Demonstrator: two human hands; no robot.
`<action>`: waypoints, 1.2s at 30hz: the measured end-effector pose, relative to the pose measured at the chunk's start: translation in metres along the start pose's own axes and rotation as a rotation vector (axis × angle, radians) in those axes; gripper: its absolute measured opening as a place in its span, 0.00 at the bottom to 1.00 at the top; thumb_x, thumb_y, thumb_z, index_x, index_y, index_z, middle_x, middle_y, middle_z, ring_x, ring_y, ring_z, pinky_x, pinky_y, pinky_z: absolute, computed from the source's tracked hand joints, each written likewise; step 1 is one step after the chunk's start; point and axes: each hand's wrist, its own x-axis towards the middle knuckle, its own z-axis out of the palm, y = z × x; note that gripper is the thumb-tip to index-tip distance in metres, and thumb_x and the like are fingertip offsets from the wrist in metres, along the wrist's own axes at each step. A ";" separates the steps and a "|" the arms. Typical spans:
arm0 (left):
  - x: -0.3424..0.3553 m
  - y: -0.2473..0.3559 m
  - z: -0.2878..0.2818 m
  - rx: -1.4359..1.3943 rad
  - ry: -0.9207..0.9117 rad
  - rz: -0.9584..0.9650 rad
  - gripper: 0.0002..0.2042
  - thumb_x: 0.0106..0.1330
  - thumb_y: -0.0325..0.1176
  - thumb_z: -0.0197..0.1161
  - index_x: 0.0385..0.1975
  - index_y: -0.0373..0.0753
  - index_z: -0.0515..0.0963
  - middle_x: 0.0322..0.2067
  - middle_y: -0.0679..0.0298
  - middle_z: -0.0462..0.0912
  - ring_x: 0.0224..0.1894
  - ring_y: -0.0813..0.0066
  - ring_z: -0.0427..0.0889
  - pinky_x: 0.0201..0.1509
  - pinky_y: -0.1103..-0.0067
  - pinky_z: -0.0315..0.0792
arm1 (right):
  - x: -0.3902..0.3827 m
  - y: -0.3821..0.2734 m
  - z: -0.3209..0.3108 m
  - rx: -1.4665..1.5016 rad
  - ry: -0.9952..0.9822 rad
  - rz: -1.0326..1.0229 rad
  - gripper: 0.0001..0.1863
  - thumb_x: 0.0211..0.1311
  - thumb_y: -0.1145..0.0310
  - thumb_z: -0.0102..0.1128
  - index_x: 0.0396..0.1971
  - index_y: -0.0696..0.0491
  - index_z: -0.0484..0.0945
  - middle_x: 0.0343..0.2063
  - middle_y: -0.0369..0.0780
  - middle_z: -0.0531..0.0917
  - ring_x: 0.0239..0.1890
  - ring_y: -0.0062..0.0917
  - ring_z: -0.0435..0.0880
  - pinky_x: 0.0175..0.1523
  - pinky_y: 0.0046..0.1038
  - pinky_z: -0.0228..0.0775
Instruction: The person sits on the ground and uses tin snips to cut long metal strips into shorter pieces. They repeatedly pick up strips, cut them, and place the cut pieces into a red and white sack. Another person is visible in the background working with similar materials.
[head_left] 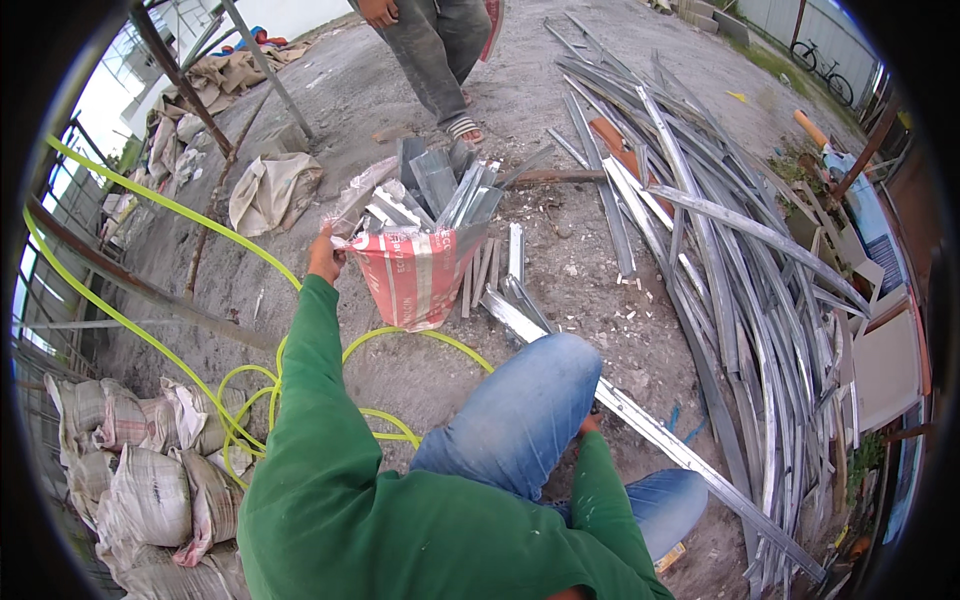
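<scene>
My left hand [326,254] is closed on the rim of a red-and-white woven sack [415,275], at its left upper corner. Short cut pieces of grey metal channel [436,182] fill the sack and stick out of its mouth. Beside my bent knee is my right hand [590,425], partly hidden by the jeans, so its fingers do not show well. It is close to a long silver metal channel [655,430] that runs from near the sack toward the lower right. A small dark thing shows by that hand, too hidden to name.
To the right lies a large heap of long metal channels [740,260]. A yellow-green hose [170,195] loops across the left side. Full white sacks [150,490] are stacked at the lower left. Beyond the sack, another person [435,60] stands in sandals.
</scene>
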 end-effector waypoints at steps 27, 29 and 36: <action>-0.024 0.004 -0.030 0.258 -0.128 -0.049 0.20 0.73 0.58 0.64 0.31 0.47 0.76 0.19 0.71 0.73 0.18 0.80 0.71 0.20 0.81 0.65 | 0.065 0.026 0.040 -0.102 -0.005 0.277 0.58 0.50 0.30 0.67 0.76 0.52 0.64 0.81 0.48 0.51 0.82 0.53 0.31 0.77 0.64 0.39; -0.032 0.004 -0.001 0.261 -0.130 -0.007 0.20 0.73 0.56 0.64 0.32 0.44 0.76 0.20 0.69 0.73 0.19 0.79 0.71 0.21 0.81 0.66 | 0.069 0.017 0.014 -0.068 0.036 0.314 0.55 0.49 0.33 0.68 0.74 0.51 0.67 0.80 0.45 0.54 0.83 0.51 0.30 0.76 0.64 0.41; -0.015 -0.002 -0.033 0.292 -0.138 -0.014 0.20 0.72 0.56 0.64 0.30 0.45 0.75 0.20 0.70 0.73 0.18 0.79 0.71 0.19 0.79 0.65 | -0.039 -0.059 -0.012 0.019 0.140 0.367 0.39 0.60 0.36 0.59 0.66 0.45 0.78 0.74 0.58 0.63 0.76 0.67 0.53 0.76 0.70 0.35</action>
